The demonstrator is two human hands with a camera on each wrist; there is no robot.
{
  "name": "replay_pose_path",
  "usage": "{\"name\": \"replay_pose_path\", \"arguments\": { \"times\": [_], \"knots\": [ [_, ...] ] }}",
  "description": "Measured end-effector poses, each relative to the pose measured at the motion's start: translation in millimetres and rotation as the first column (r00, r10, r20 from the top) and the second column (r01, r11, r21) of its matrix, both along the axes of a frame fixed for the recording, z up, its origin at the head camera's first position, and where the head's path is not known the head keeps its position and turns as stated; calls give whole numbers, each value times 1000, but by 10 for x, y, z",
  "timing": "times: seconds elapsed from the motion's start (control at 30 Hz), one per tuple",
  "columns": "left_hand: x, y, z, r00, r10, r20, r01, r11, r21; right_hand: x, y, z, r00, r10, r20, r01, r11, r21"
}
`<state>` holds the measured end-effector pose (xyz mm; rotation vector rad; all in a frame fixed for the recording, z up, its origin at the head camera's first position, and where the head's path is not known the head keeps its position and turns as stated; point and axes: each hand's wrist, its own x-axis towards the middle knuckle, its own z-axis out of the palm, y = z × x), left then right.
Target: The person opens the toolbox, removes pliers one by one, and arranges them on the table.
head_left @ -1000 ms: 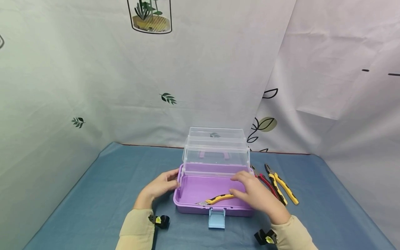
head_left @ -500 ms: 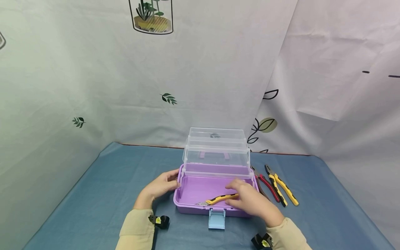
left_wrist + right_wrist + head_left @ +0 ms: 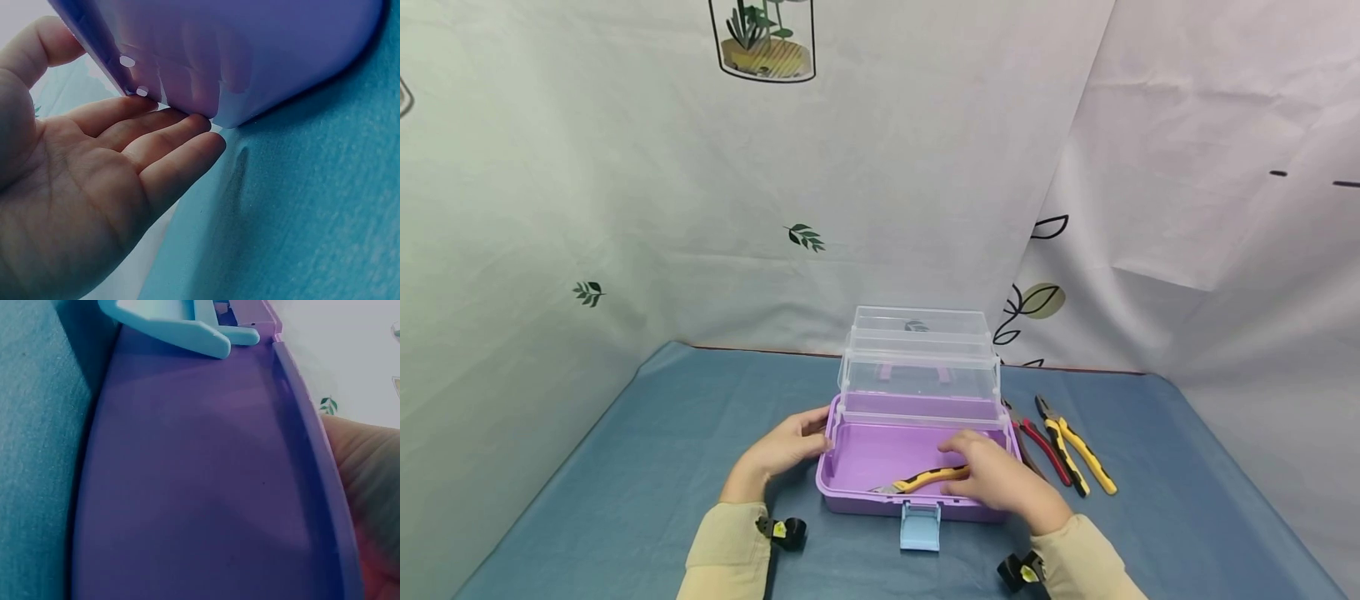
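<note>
A purple plastic toolbox [image 3: 887, 446] stands on the cloth with its clear lid [image 3: 925, 350] raised. My left hand [image 3: 786, 448] holds its left side, the thumb at the rim and the fingers along the outer wall. That hand [image 3: 94, 156] shows close up in the left wrist view. Yellow-and-black pliers [image 3: 928, 476] lie inside near the front wall. My right hand [image 3: 996, 477] is over the box's right end, thumb and index finger spread on either side of the pliers' handle. The palm hides the handle's end, and whether the fingers touch it cannot be seen.
A blue latch [image 3: 920, 527] hangs from the front wall. To the right of the box lie red-handled pliers [image 3: 1047, 450] and another yellow-and-black pair [image 3: 1078, 450]. Blue cloth [image 3: 700, 417] covers the table, with a pale printed curtain [image 3: 887, 167] behind.
My right hand has moved left and slightly down toward the pliers' handle, hardly shifting in the last half second. The left hand and the pliers stay in place.
</note>
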<state>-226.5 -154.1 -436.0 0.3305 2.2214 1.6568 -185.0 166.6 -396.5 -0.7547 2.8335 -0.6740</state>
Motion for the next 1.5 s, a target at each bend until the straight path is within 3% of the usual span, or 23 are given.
{"name": "replay_pose_path", "arguments": {
  "times": [0.47,0.67,1.07,1.5],
  "knots": [
    [10,-2,7,1000,-4,-4,4,1000,4,-59,-71,-10,992,-52,112,36,989,141],
    [5,2,-1,1000,20,3,-20,1000,-3,-92,-77,0,989,-31,146,5,985,171],
    [25,11,2,1000,3,2,-3,1000,13,-116,-47,-20,990,45,136,-68,983,169],
    [19,6,7,1000,8,-12,-8,1000,-7,-135,-59,-57,994,20,103,-42,976,214]
  ]
}}
